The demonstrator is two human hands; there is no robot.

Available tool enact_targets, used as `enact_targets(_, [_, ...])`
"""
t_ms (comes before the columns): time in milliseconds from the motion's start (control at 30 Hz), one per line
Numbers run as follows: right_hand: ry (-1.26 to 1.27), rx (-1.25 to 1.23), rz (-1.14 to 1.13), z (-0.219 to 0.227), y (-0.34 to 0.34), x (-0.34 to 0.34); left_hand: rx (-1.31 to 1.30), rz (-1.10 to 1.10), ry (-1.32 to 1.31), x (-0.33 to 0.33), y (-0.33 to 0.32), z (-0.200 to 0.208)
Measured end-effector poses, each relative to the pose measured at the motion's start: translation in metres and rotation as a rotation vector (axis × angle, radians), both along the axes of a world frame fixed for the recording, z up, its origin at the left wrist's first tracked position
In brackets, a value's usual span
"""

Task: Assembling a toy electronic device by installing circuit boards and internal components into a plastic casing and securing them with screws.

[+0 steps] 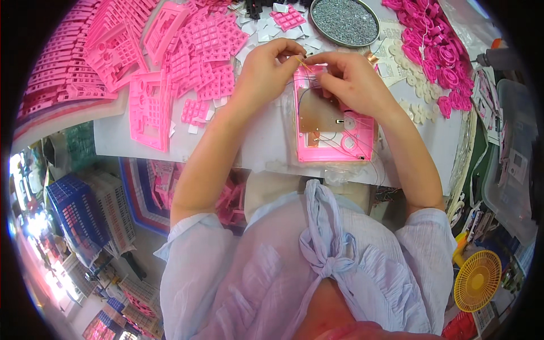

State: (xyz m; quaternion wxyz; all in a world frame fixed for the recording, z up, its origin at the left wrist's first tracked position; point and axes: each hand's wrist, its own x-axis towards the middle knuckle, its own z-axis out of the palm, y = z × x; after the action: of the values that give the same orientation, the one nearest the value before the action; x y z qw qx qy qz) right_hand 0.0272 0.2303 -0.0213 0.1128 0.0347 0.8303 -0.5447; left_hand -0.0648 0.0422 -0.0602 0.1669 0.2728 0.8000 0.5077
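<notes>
At the far end of a pink plastic housing (306, 153), my left hand (266, 71) and my right hand (354, 82) meet with fingers pinched together. Thin yellowish wires (305, 66) run between the fingertips, and both hands seem to grip them; the exact hold is small and partly hidden. The housing lies open-side up on the table. Inside it sits a brownish flat board (320, 113), with thin dark wires (356, 139) looping over it and past the near right corner. My right hand and wrist hang over the housing's far right part.
Pink keypad sheets (209, 42) and pink housings (150, 110) pile up on the left. A round tray of small metal screws (345, 22) stands at the back. Bundled magenta cords (447, 68) and cream discs (419, 85) lie to the right, near a yellow basket (477, 280) lower down.
</notes>
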Motion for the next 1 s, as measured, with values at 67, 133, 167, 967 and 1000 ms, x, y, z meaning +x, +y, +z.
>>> enact_targets(67, [0.062,0.119,0.069,-0.004,0.001,0.009,0.026,0.0,-0.068,-0.001,-0.001,-0.002])
enact_targets(133, [0.139,0.136,0.093,-0.004,-0.005,0.017,0.067,-0.028,-0.145,-0.007,-0.003,-0.005])
enact_targets(167, [0.179,0.147,0.099,-0.003,-0.005,0.019,0.083,-0.044,-0.173,-0.007,-0.003,-0.004])
enact_targets(967, [0.408,0.88,0.162,0.011,0.012,0.041,-0.219,-0.143,0.636,0.035,0.023,0.029])
enact_targets(1000, [0.425,0.897,0.191,0.011,0.01,0.043,-0.226,-0.136,0.672,0.036,0.025,0.027])
